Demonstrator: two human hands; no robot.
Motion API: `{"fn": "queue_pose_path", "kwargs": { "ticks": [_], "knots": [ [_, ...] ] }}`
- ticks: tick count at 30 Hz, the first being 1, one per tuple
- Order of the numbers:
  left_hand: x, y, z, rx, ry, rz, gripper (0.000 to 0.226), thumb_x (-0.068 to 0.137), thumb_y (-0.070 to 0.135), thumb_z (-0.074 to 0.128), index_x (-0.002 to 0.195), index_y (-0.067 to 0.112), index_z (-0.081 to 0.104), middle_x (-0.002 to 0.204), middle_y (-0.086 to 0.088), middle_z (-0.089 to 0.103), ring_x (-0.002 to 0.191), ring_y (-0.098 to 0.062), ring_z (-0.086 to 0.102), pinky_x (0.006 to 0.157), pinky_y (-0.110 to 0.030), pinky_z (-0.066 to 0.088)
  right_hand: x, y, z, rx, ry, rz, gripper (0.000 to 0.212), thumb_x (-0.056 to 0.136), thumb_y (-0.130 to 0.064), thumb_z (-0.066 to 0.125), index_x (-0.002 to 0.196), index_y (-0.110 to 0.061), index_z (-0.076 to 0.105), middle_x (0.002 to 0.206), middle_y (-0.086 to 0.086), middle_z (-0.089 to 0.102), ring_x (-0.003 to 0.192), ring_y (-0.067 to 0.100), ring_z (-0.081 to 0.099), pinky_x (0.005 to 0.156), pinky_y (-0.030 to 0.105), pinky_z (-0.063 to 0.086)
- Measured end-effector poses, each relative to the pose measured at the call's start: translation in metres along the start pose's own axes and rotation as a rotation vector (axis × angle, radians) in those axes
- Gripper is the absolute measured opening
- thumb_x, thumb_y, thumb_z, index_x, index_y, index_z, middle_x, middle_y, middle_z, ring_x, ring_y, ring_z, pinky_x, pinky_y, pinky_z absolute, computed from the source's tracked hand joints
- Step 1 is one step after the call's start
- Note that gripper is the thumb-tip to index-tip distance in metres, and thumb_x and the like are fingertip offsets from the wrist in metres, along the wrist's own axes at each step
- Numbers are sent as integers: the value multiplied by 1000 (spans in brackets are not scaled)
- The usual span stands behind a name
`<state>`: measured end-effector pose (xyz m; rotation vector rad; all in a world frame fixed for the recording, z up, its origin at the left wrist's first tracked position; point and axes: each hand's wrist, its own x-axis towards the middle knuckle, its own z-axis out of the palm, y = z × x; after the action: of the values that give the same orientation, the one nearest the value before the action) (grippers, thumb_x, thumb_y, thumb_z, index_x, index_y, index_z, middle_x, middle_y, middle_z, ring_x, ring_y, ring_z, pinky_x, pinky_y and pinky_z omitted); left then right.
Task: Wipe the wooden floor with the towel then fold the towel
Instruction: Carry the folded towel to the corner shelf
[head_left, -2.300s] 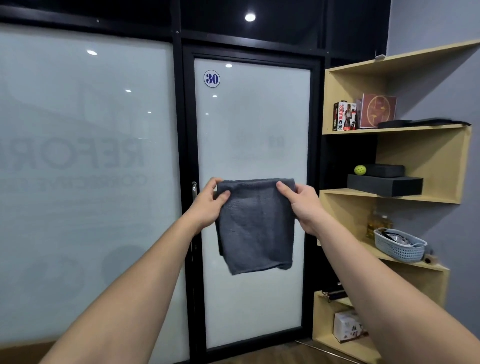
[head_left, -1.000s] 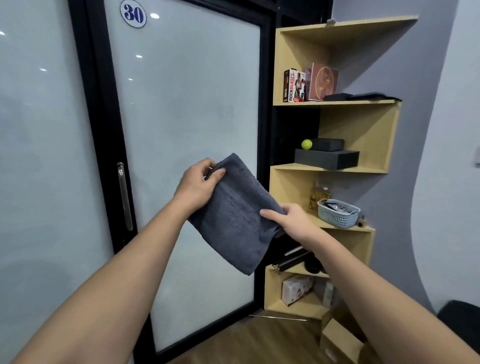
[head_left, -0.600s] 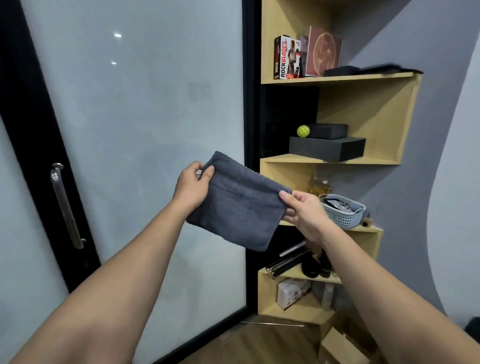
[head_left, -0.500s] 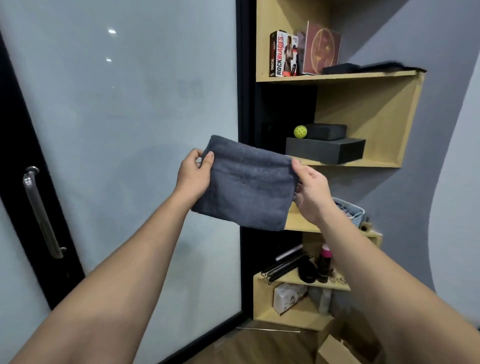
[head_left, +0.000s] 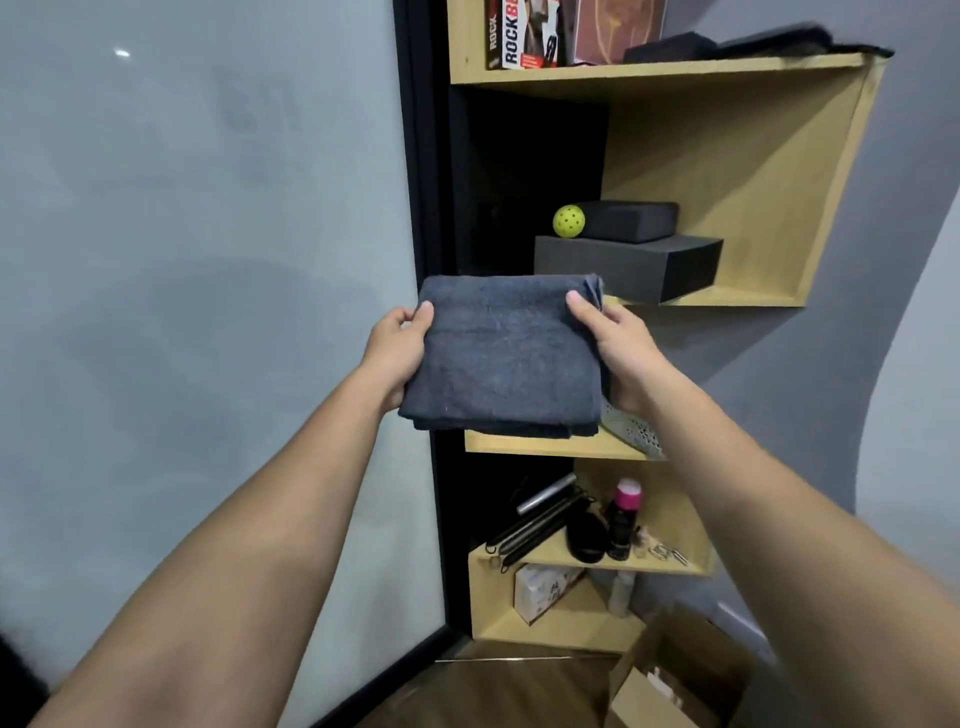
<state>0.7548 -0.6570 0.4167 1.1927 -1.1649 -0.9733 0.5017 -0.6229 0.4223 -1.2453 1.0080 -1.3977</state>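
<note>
A dark grey towel, folded into a thick rectangle, is held level in the air in front of the corner shelf unit. My left hand grips its left edge with the thumb on top. My right hand grips its right edge, thumb on top and fingers underneath. The wooden floor shows only as a small strip at the bottom.
A wooden corner shelf unit stands right behind the towel, holding black foam blocks, a yellow ball, a pale basket, bottles and boxes. A frosted glass door fills the left. An open cardboard box sits on the floor.
The towel went from hanging as a half-folded sheet to a compact folded rectangle held flat between both hands. My view has swung right and closer to the shelf unit.
</note>
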Motion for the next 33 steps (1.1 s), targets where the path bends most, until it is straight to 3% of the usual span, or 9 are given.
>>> {"fn": "queue_pose_path", "kwargs": {
  "ticks": [2,4,8,12,19,23,27,30,33],
  "knots": [
    [34,-22,14,-25,-80,-69,34,100,51,51,106,18,58,89,5,73,72,-9,71,60,-30,60,25,26,-11,13,-85,95,58,78,-54,80,124,-24,62,114,2,75,104,24,72,85,43,59],
    [54,-73,23,27,-193,-224,43,101,53,46,118,15,57,113,-4,71,98,-20,71,85,-43,60,41,85,-18,-13,-50,148,40,90,-38,73,125,-19,63,117,8,74,108,28,70,93,47,56],
    [82,-191,36,107,-446,-555,26,100,38,58,117,19,62,104,-1,77,95,-20,75,80,-41,59,60,195,-39,-123,128,339,23,101,-27,59,117,-12,67,102,7,77,96,27,73,85,43,60],
    [147,-248,69,87,-522,-617,31,93,23,69,121,28,58,105,0,77,98,-21,74,89,-49,58,107,245,-72,-106,220,465,21,101,-33,58,116,-20,65,103,3,77,95,25,73,85,45,60],
    [232,-275,140,74,-539,-560,22,102,30,55,119,42,47,108,1,74,95,-22,72,76,-50,60,192,259,-116,-258,282,392,24,105,-40,48,122,-29,61,126,2,66,110,23,66,95,46,55],
    [253,-309,161,92,-498,-579,21,105,33,45,122,43,39,118,4,67,94,-20,71,53,-38,57,243,273,-138,-651,126,466,58,104,-51,36,156,-27,27,153,-3,38,138,28,42,111,48,39],
    [266,-344,178,43,-434,-641,20,105,36,45,121,45,38,126,8,62,103,-20,69,62,-48,60,301,302,-154,-880,56,442,57,107,-40,37,157,-13,26,158,11,36,143,29,37,115,31,28],
    [280,-364,192,-36,-369,-720,28,104,32,49,129,39,37,130,7,61,110,-24,66,73,-59,59,352,327,-165,-956,-21,467,52,108,-35,38,153,-10,34,152,15,45,137,33,43,106,28,33],
    [294,-383,213,-101,-273,-777,26,105,23,48,127,34,38,133,1,58,111,-30,64,75,-56,59,409,348,-178,-1052,-129,478,45,106,-34,44,143,-8,49,140,18,56,128,35,52,101,32,40]
  ]
}}
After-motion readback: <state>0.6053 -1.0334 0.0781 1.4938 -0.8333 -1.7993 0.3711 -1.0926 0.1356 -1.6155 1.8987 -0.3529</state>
